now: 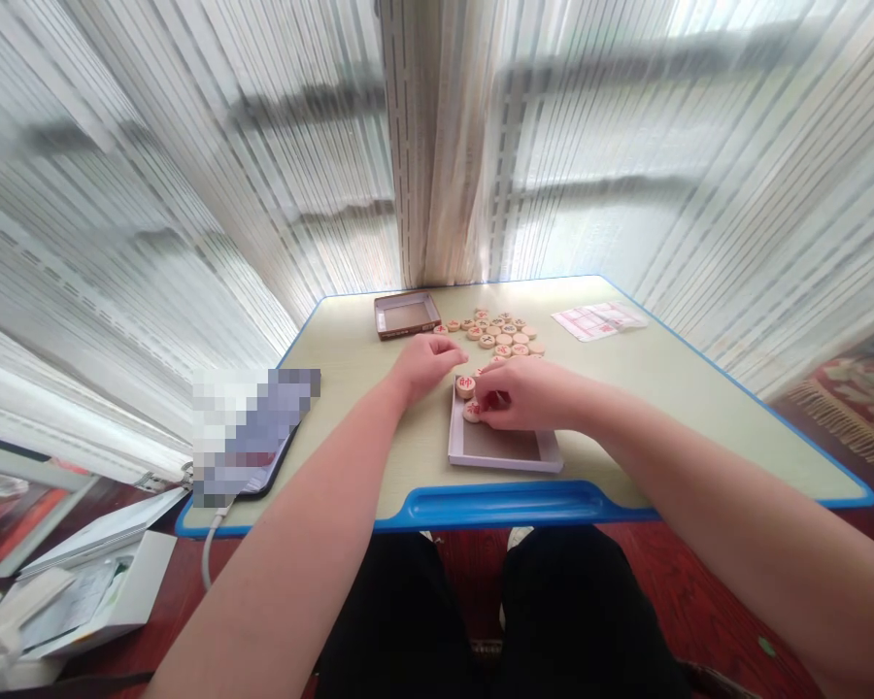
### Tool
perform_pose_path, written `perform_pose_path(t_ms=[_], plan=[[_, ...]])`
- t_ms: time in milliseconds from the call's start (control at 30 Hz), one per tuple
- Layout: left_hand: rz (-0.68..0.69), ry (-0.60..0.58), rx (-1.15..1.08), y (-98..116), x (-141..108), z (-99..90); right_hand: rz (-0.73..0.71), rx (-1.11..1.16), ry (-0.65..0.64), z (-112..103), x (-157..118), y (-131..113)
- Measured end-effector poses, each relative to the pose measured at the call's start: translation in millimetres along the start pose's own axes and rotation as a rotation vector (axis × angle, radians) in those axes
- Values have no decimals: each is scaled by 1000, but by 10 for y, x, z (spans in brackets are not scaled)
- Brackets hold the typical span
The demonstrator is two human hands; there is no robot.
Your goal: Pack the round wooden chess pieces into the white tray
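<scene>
A shallow white-walled box tray (506, 466) lies near the table's front edge. In its left part sit a round wooden xiangqi piece (465, 385) with a red character and a second xiangqi piece (471, 412) just nearer to me. My right hand (517, 390) reaches over the tray, its fingers closed at the edge of that second piece. My left hand (426, 366) hovers just beyond the tray's left corner, fingers loosely bent and apart, with nothing visible in them. Several more xiangqi pieces (504, 340) lie loosely grouped beyond both hands, some partly hidden by my right hand.
A brown box lid (408, 316) stands open side up at the back left. A folded red-and-white paper sheet (599, 320) lies at the back right. At the left edge is a phone (269, 437) with a white cable (208, 553). The table has a blue front trough (506, 502).
</scene>
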State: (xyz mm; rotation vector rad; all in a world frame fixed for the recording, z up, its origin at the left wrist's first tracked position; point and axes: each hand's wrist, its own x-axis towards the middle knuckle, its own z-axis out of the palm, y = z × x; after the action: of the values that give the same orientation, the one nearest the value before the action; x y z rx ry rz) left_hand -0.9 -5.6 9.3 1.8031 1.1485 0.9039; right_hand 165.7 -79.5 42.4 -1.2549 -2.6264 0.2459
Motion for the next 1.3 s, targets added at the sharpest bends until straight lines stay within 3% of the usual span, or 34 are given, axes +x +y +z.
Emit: perform_pose_path(t_ms=[1300], plan=[[50,-40,209,2,-16,-8,46,-3,38,68,63,47]])
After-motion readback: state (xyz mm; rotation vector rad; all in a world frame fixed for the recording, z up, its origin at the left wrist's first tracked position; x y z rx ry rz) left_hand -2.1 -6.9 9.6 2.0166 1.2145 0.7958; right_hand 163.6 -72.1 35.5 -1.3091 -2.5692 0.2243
